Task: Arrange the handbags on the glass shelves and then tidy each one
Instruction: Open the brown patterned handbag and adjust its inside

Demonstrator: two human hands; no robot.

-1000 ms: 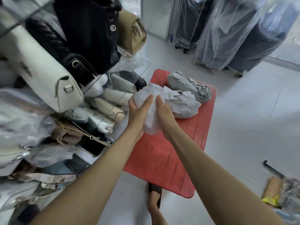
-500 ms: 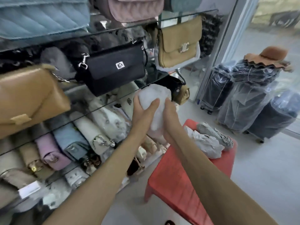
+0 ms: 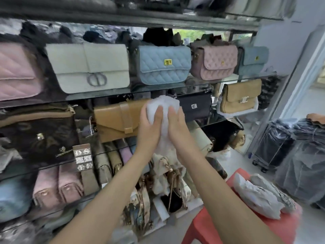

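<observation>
Head view shows most handbags already lined up on the glass shelves. I judge 1 step is underway: my left hand and right hand hold a white wrapped bundle between them, fingers curved around it, raised before the tan bag. It looks soft and crumpled.

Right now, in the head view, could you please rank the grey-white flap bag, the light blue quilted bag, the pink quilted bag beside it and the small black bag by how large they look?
1. grey-white flap bag
2. light blue quilted bag
3. pink quilted bag
4. small black bag, partly hidden behind the white wad, so its rank is unsure

The wide-angle lens also skews apparent sizes.
</observation>
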